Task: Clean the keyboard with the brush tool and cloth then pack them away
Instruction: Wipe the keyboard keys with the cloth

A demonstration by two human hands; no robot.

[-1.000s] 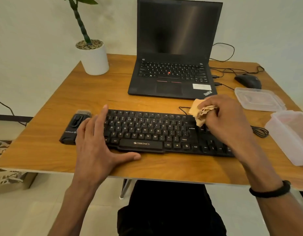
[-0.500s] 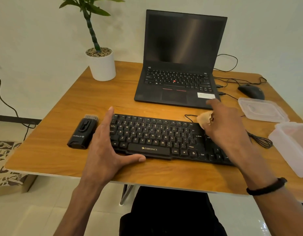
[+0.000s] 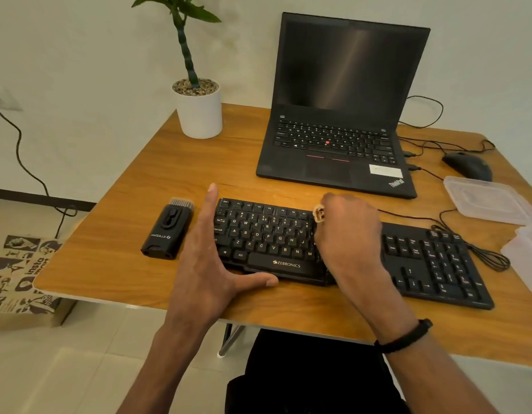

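A black keyboard (image 3: 267,234) lies across the wooden desk (image 3: 115,264) near its front edge. My left hand (image 3: 211,255) rests flat against the keyboard's left end, fingers straight and thumb along its front edge. My right hand (image 3: 348,234) is over the middle of the keys, fingers curled round a bunched tan cloth (image 3: 319,214) that shows only at the knuckles. The black brush tool (image 3: 168,231) lies on the desk just left of my left hand, bristles pointing away from me.
An open black laptop (image 3: 336,156) stands behind the keyboard. A white plant pot (image 3: 199,112) sits at the back left. A mouse (image 3: 467,165), a clear lid (image 3: 485,198), a clear plastic container (image 3: 524,252) and cables lie at the right.
My right hand has slid the cloth left, from the keyboard's right part to its middle. The left hand stays at the left end. The camera has turned left.
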